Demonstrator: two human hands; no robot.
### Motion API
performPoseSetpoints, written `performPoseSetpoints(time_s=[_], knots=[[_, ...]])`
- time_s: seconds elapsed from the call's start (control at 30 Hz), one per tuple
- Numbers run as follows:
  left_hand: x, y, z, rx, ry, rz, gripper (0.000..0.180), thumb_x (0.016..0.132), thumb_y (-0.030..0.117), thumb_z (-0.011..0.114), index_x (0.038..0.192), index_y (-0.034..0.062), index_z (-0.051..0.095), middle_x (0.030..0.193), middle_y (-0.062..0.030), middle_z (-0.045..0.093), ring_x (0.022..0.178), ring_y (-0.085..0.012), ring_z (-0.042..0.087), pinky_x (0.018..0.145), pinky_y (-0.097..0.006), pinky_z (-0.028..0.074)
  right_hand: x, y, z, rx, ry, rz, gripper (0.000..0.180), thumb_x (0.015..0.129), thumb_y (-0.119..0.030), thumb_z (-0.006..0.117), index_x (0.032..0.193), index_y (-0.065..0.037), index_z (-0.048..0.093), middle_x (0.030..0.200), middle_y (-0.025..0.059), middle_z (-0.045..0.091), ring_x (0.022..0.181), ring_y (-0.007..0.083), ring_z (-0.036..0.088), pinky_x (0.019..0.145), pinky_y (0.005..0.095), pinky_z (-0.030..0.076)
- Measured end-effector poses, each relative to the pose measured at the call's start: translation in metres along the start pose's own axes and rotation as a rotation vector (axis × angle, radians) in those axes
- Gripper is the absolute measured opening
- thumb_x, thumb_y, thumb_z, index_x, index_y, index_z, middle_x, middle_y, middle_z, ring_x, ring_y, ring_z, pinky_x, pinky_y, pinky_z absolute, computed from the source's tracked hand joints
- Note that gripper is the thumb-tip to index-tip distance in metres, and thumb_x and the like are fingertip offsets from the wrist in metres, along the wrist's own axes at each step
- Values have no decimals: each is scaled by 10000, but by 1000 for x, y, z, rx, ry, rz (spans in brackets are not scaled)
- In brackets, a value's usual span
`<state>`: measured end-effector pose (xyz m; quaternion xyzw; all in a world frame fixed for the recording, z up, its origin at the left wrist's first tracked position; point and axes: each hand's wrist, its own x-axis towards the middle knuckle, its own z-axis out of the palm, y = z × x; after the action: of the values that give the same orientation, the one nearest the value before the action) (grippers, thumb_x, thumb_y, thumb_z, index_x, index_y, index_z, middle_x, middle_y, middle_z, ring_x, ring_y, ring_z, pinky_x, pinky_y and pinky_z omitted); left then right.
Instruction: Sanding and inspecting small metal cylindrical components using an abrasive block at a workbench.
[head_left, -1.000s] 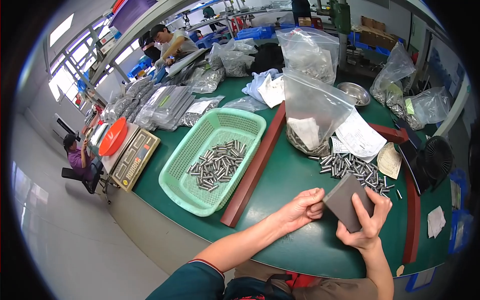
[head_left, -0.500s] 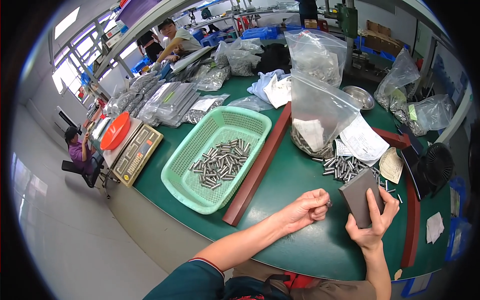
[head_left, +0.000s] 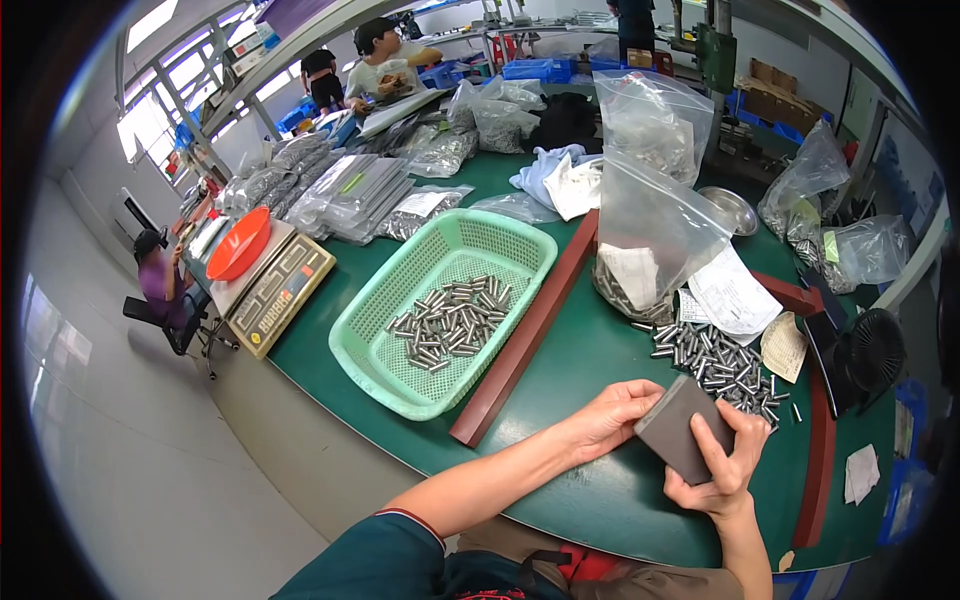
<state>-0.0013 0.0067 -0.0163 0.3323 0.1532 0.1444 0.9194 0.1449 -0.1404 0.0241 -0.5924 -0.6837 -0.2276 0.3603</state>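
My right hand (head_left: 722, 468) holds a flat, dark grey rectangular block (head_left: 678, 428), tilted above the green table, with its fingers across the near face and the thumb low on the edge. My left hand (head_left: 608, 420) is closed in a pinch at the block's left edge. Its fingertips are partly hidden there, so what they pinch does not show. Just beyond the block lies a loose heap of short metal pins (head_left: 712, 362). To the left, a pale green plastic basket (head_left: 350, 345) contains more metal pins (head_left: 450, 322).
Dark red bars (head_left: 525, 350) flank the work area. Behind the heap stand a clear bag of parts (head_left: 655, 215), papers (head_left: 735, 290) and a metal bowl (head_left: 730, 210). A black fan (head_left: 872, 355) is at right, a scale (head_left: 275, 300) with a red tray at left. A co-worker (head_left: 385, 70) is across the table.
The block has moved left and down in my right hand, and my left hand's pinch now meets its left edge. More of the pin heap shows. The co-worker across the table is more upright.
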Motion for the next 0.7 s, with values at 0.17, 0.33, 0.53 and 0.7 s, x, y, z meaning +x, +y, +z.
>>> performPoseSetpoints(time_s=[0.17,0.33,0.53,0.7], knots=[[2,-1,-10,40,-50,27,200,946,242,642,1051,73,627,913,7,637,808,-76,573,751,-228,480,-2,3,-1,22,78,46,632,522,-326,708,1096,-65,676,1083,200,571,867,319,526,765,422,390],[3,-2,-16,57,-96,14,205,957,282,627,984,79,616,869,19,625,749,-62,547,708,-225,470,1,5,8,-11,78,131,665,517,-321,717,1125,-58,660,1094,213,562,886,329,532,774,441,387],[6,-2,-15,53,-38,-18,187,958,244,622,978,59,620,868,7,638,781,-80,584,743,-240,497,2,-5,5,20,-25,-122,572,533,-367,717,1041,-105,705,1097,188,585,881,292,545,756,404,379],[6,-1,-8,62,3,-42,201,948,237,637,991,42,617,908,-22,660,828,-94,618,782,-247,511,-3,-3,-1,53,-13,-122,562,540,-361,714,1031,-87,694,1100,199,579,866,285,547,739,404,370]])
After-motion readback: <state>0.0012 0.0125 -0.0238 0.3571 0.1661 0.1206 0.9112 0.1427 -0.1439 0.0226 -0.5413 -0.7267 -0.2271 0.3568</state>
